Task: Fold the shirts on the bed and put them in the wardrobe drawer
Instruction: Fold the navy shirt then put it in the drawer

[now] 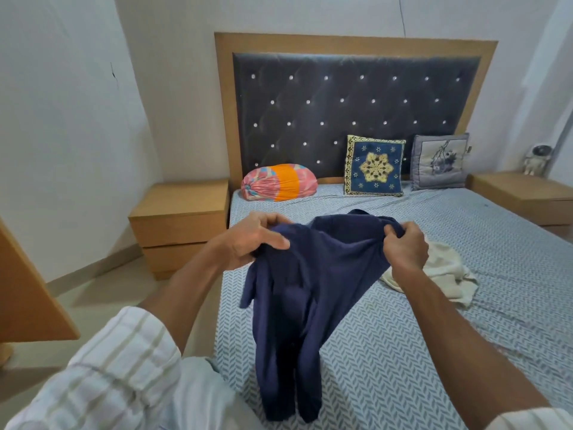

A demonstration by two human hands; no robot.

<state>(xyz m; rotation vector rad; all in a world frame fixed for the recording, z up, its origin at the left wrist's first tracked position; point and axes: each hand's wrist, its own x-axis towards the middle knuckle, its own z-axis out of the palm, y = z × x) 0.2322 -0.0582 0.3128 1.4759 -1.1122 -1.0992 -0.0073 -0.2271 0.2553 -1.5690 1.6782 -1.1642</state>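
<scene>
Folding has barely begun, judging by how things lie. Both hands hold a navy blue shirt (pixel 310 290) up over the near part of the bed (pixel 434 352): the left hand (pixel 254 240) has its fingers curled round a bunch of cloth at one upper corner, and the right hand (pixel 403 246) pinches the other upper corner — both grips closed tight on fabric, neither hand loose. The shirt hangs between them in a sagging, twisted drape; its lower end trails down toward the patterned sheet near the foot of the bed, and whether it rests on the sheet or hangs just clear I cannot tell. No fold line shows in it yet.

A second garment, a cream-white shirt (pixel 440 274), lies crumpled on the sheet just beyond the right hand, unfolded and untouched. So nothing seems finished: one shirt is in hand and still to be laid flat and folded, the other waits, and neither has gone to storage. No wardrobe drawer can be made out for certain — a slanted wooden panel (pixel 28 290) at the left edge may belong to the wardrobe, but that is a guess.

At the head of the bed, well apart from the shirts, a pink and orange bolster (pixel 279 183), a blue and gold embroidered cushion (pixel 375 166) and a grey cushion (pixel 440 162) lean by the studded headboard (pixel 356 103). Wooden nightstands stand at either side, the left nightstand (pixel 179 218) nearer the holding arm.
</scene>
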